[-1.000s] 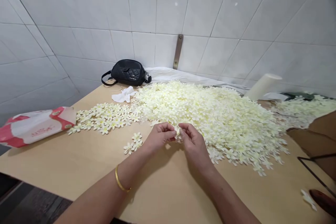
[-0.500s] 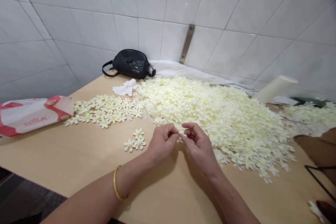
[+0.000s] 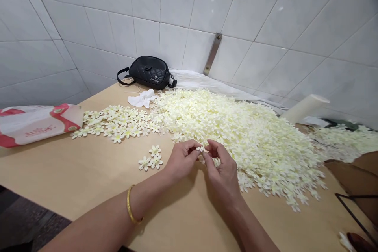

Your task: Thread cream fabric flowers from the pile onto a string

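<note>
Between my fingertips is a small white artificial flower (image 3: 201, 149), partly hidden by the fingers. My left hand (image 3: 183, 159) pinches it from the left, thumb and forefinger closed. My right hand (image 3: 221, 167) meets it from the right, thumb and forefinger at its edge, the other fingers curled. Just behind both hands rises a big heap of pale yellow-white artificial flowers (image 3: 236, 130). Left of my left hand, a group of 3 loose flowers (image 3: 151, 158) lies flat on the table (image 3: 97, 173).
A spread of flowers (image 3: 118, 121) lies by a red and white bag (image 3: 38, 124) at the left. Further back are a black quilted bag (image 3: 150, 71) and a crumpled tissue (image 3: 142, 98). A white roll (image 3: 307, 108) leans behind the heap, with brown cardboard (image 3: 358, 173) at the right.
The view has shifted slightly. The flower between my fingertips now shows more clearly, and my right thumb and forefinger are a little more upright and apart.
</note>
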`<state>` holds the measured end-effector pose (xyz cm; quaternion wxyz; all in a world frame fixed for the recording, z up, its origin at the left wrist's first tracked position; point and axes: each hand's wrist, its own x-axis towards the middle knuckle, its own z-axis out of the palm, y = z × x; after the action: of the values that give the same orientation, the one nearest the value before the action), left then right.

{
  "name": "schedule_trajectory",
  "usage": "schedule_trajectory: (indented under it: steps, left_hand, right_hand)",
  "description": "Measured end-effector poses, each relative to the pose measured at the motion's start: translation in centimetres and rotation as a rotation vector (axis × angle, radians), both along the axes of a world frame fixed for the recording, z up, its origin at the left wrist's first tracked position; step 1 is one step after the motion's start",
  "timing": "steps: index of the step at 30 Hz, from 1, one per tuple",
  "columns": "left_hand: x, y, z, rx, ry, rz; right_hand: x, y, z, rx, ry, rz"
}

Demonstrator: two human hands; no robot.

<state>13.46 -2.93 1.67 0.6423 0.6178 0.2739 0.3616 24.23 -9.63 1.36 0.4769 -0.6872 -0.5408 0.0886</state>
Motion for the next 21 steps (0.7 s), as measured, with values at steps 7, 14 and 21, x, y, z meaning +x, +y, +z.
schedule_trajectory:
  steps: [7,14,21]
  left_hand:
    - [0.0,0.5,0.3,-0.236,-0.075,0.032]
    - [-0.3,1.2,-0.6,-0.691,-0.289,-0.227]
    - [-0.9,1.1,-0.1,-0.887,-0.411,-0.374]
  right_hand:
    - [-0.4,-0.3,0.6,-0.036,0.002,0.204]
    - [0.0,-0.4,0.7,0.027,0.164,0.268]
    - [0.7,-0.2,1.0,-0.015,0.352,0.403]
